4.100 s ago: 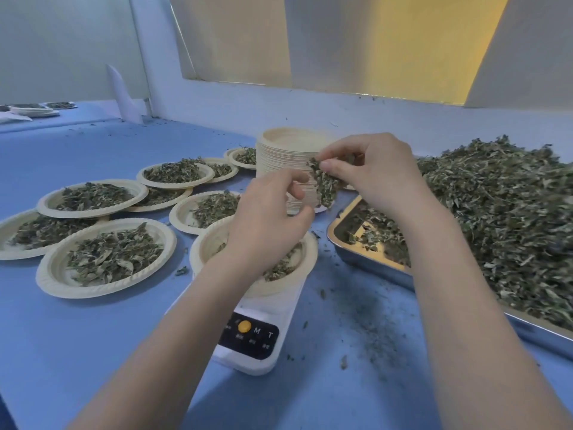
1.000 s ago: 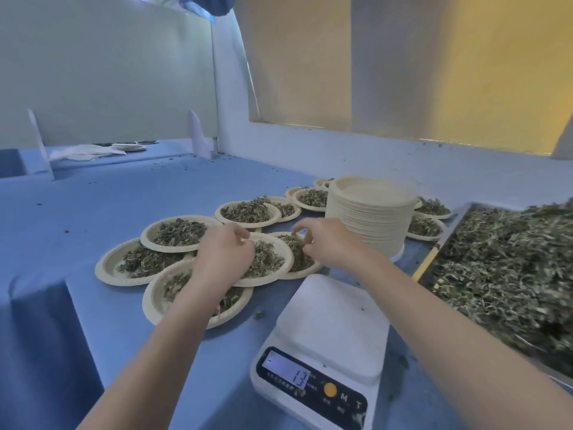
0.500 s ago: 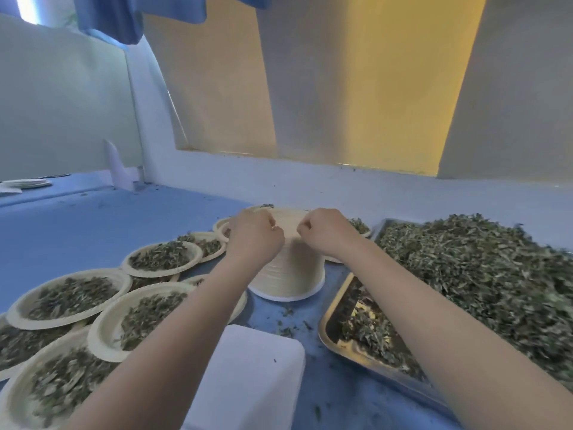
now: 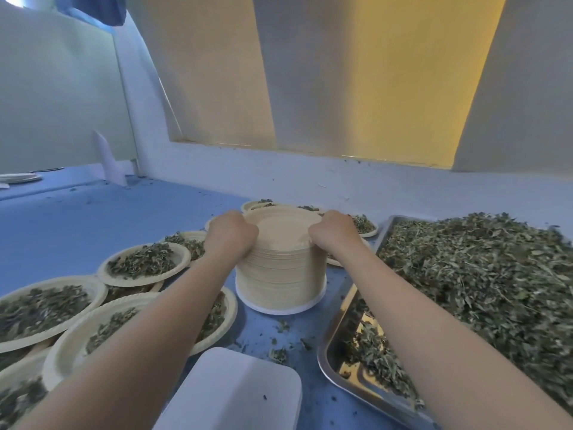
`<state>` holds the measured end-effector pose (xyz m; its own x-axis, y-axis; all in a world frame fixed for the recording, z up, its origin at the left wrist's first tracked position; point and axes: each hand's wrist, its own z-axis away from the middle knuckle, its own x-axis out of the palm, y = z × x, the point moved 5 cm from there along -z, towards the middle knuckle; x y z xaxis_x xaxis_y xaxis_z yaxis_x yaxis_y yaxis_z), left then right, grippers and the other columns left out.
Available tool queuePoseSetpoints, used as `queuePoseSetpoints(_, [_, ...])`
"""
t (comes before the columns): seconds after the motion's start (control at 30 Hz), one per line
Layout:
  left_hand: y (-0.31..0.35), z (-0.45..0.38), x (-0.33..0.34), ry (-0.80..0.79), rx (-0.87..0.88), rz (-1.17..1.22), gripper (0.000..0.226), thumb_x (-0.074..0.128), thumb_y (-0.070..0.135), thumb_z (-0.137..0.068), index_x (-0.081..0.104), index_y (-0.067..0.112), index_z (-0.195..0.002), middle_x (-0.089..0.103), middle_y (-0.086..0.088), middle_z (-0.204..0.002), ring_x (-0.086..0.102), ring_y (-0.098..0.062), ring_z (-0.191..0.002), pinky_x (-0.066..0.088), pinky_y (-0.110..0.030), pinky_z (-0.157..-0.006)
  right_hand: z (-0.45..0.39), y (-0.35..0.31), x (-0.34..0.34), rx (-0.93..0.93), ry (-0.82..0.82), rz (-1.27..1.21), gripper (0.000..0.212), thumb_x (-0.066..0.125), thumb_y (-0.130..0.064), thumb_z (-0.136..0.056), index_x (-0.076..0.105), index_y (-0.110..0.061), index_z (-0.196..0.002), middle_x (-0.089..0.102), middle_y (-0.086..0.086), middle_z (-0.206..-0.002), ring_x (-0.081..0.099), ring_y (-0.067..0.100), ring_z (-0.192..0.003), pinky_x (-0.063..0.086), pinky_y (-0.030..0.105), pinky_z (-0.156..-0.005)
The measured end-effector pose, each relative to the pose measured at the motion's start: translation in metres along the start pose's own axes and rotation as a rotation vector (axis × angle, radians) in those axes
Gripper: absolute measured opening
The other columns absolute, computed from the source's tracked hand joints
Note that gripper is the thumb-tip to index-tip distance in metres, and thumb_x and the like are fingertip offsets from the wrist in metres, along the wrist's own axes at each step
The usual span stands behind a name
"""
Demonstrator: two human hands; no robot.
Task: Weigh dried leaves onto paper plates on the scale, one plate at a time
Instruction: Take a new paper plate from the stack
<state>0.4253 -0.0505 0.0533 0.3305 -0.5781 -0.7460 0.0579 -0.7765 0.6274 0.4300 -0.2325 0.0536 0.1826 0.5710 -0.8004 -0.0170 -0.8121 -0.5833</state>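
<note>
- At the middle of the blue table [image 4: 93,218], a tall stack of empty paper plates [image 4: 280,274] stands upright, with both hands at its top rim.
- The left hand [image 4: 231,235] curls its fingers over the left edge of the top plate and grasps it there.
- The right hand [image 4: 333,232] does likewise on the right edge, fingers bent down over the rim.
- To the left of the stack, several filled plates [image 4: 145,263] hold dried leaves and overlap one another; more filled plates sit behind the stack, near the wall.
- On the right, a metal tray [image 4: 333,361] carries a large heap of dried leaves [image 4: 483,283], just beside the stack.
- Near the bottom edge, the white scale [image 4: 235,389] lies between the forearms with its platform bare; its display is out of view.
- Loose leaf crumbs [image 4: 279,355] lie on the table between the scale, the stack and the tray.
</note>
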Motion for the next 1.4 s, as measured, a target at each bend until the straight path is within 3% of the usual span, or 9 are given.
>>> queuePoseSetpoints(0.1, [0.004,-0.003,-0.001,0.001,0.05,-0.126,0.025,0.039,0.0,-0.08,0.027,0.012,-0.061,0.032,-0.004,-0.061,0.027,-0.017,-0.052,0.019,-0.025,-0.047,0.0,-0.005,0.0,-0.033,-0.014,0.058,0.033,0.043,-0.001,-0.083,0.029,-0.015,-0.057,0.029,0.001,-0.058,0.025,0.017,-0.051,0.018,0.029,-0.046])
queuePoseSetpoints(0.27, [0.018,-0.004,-0.008,-0.032,0.088,-0.112,0.023,0.038,-0.002,-0.082,0.03,0.011,-0.065,0.042,-0.008,-0.073,0.037,-0.022,-0.069,0.029,-0.027,-0.057,0.0,-0.017,-0.013,-0.019,0.01,0.055,0.031,0.04,0.001,-0.083,0.027,-0.014,-0.059,0.028,0.003,-0.063,0.023,0.018,-0.056,0.019,0.029,-0.047])
queuePoseSetpoints(0.7, [0.016,0.084,-0.069,-0.004,0.112,0.056,0.029,0.036,-0.008,-0.082,0.024,0.014,-0.066,0.027,-0.003,-0.067,0.022,-0.016,-0.057,0.016,-0.027,-0.051,0.097,-0.028,-0.046,-0.173,0.072,-0.036,0.039,0.045,-0.002,-0.081,0.019,-0.017,-0.056,0.02,-0.001,-0.053,0.014,0.016,-0.048,0.012,0.027,-0.048])
queuePoseSetpoints(0.8, [-0.015,0.116,-0.078,-0.002,0.086,0.049,0.011,0.039,-0.004,-0.079,0.039,0.005,-0.073,0.036,-0.006,-0.068,0.032,-0.019,-0.057,0.021,-0.028,-0.049,0.138,-0.023,-0.035,-0.217,0.0,-0.023,0.023,0.044,-0.011,-0.084,0.043,-0.009,-0.061,0.055,0.002,-0.072,0.036,0.022,-0.048,0.03,0.031,-0.049])
queuePoseSetpoints(0.87, [-0.04,0.139,-0.078,-0.01,0.062,0.059,0.008,0.041,0.0,-0.077,0.045,0.005,-0.075,0.04,-0.006,-0.067,0.036,-0.02,-0.059,0.023,-0.029,-0.049,0.162,-0.018,-0.02,-0.228,-0.034,-0.013,0.018,0.044,-0.018,-0.085,0.056,-0.004,-0.082,0.06,0.007,-0.083,0.052,0.025,-0.064,0.039,0.033,-0.054])
queuePoseSetpoints(0.97, [-0.076,0.17,-0.071,-0.022,0.032,0.096,0.013,0.043,0.001,-0.079,0.043,0.007,-0.067,0.041,-0.005,-0.063,0.038,-0.02,-0.057,0.024,-0.03,-0.049,0.184,-0.008,0.011,-0.217,-0.066,0.03,0.024,0.045,-0.023,-0.084,0.056,-0.003,-0.092,0.059,0.014,-0.095,0.054,0.031,-0.089,0.046,0.036,-0.07])
queuePoseSetpoints(1.07, [-0.104,0.19,-0.055,-0.089,-0.001,0.145,0.012,0.043,0.004,-0.082,0.052,0.005,-0.075,0.048,-0.006,-0.066,0.043,-0.02,-0.059,0.03,-0.029,-0.05,0.198,0.002,0.04,-0.192,-0.116,0.18,0.026,0.044,-0.028,-0.087,0.052,-0.005,-0.097,0.053,0.019,-0.112,0.046,0.037,-0.112,0.044,0.042,-0.091])
queuePoseSetpoints(1.23, [-0.13,0.205,-0.04,-0.066,-0.069,0.122,0.035,0.044,0.009,-0.087,0.053,0.009,-0.121,0.059,-0.008,-0.107,0.052,-0.023,-0.092,0.038,-0.032,-0.066,0.212,0.015,0.068,-0.139,-0.115,0.304,0.04,0.042,-0.035,-0.088,0.049,-0.009,-0.118,0.041,0.013,-0.129,0.032,0.033,-0.122,0.027,0.043,-0.098])
queuePoseSetpoints(1.4, [-0.136,0.21,-0.035,-0.019,-0.074,0.18,0.048,0.047,0.017,-0.09,0.042,0.013,-0.137,0.057,-0.006,-0.122,0.052,-0.027,-0.104,0.039,-0.033,-0.078,0.21,0.019,0.076,-0.139,-0.089,0.343,0.042,0.041,-0.04,-0.086,0.047,-0.012,-0.117,0.039,0.009,-0.133,0.028,0.03,-0.123,0.022,0.044,-0.101])
